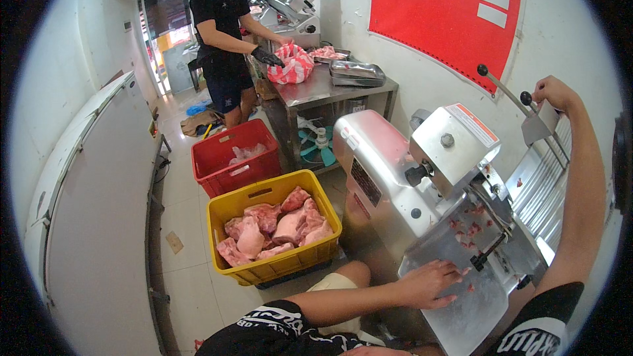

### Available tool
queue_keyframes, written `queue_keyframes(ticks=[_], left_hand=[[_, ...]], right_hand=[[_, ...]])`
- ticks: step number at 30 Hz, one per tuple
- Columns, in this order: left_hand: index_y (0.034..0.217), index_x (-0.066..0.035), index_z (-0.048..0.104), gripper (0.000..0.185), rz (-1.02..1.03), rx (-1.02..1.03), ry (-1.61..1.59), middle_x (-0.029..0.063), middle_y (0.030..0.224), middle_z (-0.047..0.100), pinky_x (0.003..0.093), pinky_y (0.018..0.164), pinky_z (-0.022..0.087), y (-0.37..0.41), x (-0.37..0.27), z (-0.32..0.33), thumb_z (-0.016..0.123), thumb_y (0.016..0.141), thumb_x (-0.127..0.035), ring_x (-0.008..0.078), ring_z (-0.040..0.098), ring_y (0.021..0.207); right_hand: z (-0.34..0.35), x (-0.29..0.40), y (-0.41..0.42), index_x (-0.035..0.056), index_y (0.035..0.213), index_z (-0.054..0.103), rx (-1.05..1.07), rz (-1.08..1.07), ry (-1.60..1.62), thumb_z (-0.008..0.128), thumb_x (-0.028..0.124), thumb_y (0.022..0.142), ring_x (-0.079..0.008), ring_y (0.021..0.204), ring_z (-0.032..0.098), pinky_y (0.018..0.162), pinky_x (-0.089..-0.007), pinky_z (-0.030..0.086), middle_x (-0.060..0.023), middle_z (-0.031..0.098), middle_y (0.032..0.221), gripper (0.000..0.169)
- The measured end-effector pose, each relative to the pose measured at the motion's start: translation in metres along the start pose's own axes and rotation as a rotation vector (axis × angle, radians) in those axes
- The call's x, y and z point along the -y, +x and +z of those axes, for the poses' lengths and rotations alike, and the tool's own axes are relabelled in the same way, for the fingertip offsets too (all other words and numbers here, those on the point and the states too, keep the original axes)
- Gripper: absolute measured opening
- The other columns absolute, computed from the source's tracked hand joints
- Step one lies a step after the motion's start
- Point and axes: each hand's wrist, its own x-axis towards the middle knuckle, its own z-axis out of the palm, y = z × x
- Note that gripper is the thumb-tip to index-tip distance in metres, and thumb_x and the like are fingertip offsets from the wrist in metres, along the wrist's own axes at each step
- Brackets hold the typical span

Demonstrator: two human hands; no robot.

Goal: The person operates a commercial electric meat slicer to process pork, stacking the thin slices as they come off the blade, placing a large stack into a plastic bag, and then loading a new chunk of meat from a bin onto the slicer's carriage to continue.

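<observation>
A stainless-steel meat slicer (376, 148) stands in front of me on the right. My left hand (430, 282) is over its smooth metal receiving tray (470, 321), palm down with fingers apart. Small meat scraps (472, 230) stick to the plate beyond my fingertips, and one lies by a finger. Raised at the far right, my right hand (559, 93) has its fingers curled on the top of the metal meat pusher (540, 126), beside a black knob (525, 98). The pusher sits above the ribbed carriage (534, 193); my forearm covers part of it.
Left of the slicer, a yellow crate (274, 267) holds several raw meat pieces (277, 227). Behind it is a red crate (237, 178) with clear plastic. A co-worker (220, 15) handles a striped bag (292, 64) at a steel table (321, 89). A chest freezer (99, 207) lines the left.
</observation>
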Motion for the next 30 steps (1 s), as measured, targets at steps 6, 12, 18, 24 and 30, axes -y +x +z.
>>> queue_keyframes(ticks=[6, 12, 18, 24, 30], left_hand=[[0.118, 0.004, 0.056, 0.049, -0.018, 0.002, -0.007, 0.0228, 0.12, 0.056, 0.0445, 0.103, 0.039, 0.0, 0.0, 0.002, 0.056, 0.09, -0.036, 0.0372, 0.052, 0.115], [0.117, 0.004, 0.056, 0.048, -0.019, 0.01, 0.007, 0.0217, 0.118, 0.057, 0.0448, 0.102, 0.04, 0.0, 0.0, 0.001, 0.056, 0.09, -0.036, 0.0366, 0.052, 0.114], [0.117, 0.004, 0.056, 0.047, -0.018, 0.012, -0.005, 0.0217, 0.117, 0.057, 0.045, 0.101, 0.04, 0.0, -0.001, 0.0, 0.056, 0.09, -0.035, 0.0363, 0.051, 0.114], [0.117, 0.003, 0.056, 0.047, -0.033, 0.017, -0.009, 0.0216, 0.117, 0.057, 0.0448, 0.101, 0.04, 0.0, -0.003, -0.003, 0.056, 0.09, -0.036, 0.0365, 0.051, 0.114], [0.116, 0.003, 0.056, 0.046, -0.023, 0.014, -0.006, 0.0213, 0.117, 0.057, 0.0448, 0.101, 0.041, 0.001, -0.003, -0.003, 0.056, 0.09, -0.036, 0.0365, 0.052, 0.113]], right_hand=[[-0.001, -0.007, 0.005, 0.0029, 0.075, 0.065, 0.017, -0.007, 0.004, 0.069, 0.018, 0.068, -0.0218, 0.054, 0.058, 0.045, -0.0425, 0.048, -0.0073, 0.061, 0.066, 0.017], [0.0, -0.003, 0.003, 0.0031, 0.076, 0.064, 0.021, 0.027, 0.007, 0.068, 0.019, 0.068, -0.0225, 0.054, 0.058, 0.044, -0.0438, 0.049, -0.0072, 0.06, 0.066, 0.018], [-0.001, -0.005, 0.005, 0.0034, 0.075, 0.064, 0.032, 0.029, 0.012, 0.068, 0.018, 0.067, -0.0223, 0.054, 0.058, 0.044, -0.0438, 0.048, -0.007, 0.059, 0.065, 0.017], [0.0, -0.008, 0.006, 0.0036, 0.074, 0.064, 0.014, 0.02, 0.006, 0.068, 0.018, 0.068, -0.0222, 0.055, 0.057, 0.047, -0.0446, 0.048, -0.0069, 0.06, 0.066, 0.016], [-0.001, -0.007, 0.006, 0.0035, 0.073, 0.064, 0.024, 0.028, 0.012, 0.069, 0.017, 0.068, -0.0217, 0.055, 0.056, 0.047, -0.0445, 0.047, -0.0067, 0.06, 0.066, 0.015]])
